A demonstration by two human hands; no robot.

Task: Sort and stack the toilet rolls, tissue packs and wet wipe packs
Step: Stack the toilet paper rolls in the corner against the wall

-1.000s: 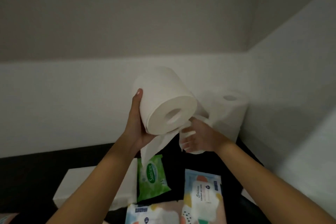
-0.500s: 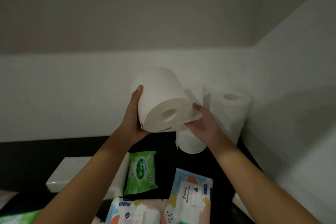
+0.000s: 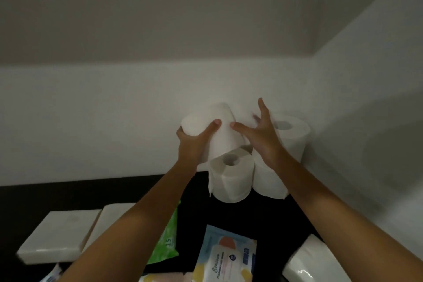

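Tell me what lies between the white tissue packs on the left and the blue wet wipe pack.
Head view: the green wet wipe pack, partly hidden under the left forearm.

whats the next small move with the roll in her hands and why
Probably lower the held roll onto the small roll standing under it. The left hand grips it, the right hand is spread beside it, and upright rolls already cluster in the corner.

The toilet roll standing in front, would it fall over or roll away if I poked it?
Probably neither. The front toilet roll stands upright on its flat end on the dark surface, so it likely just slides. It looks soft and light. Its loose flap at the left edge may flutter or unwind.
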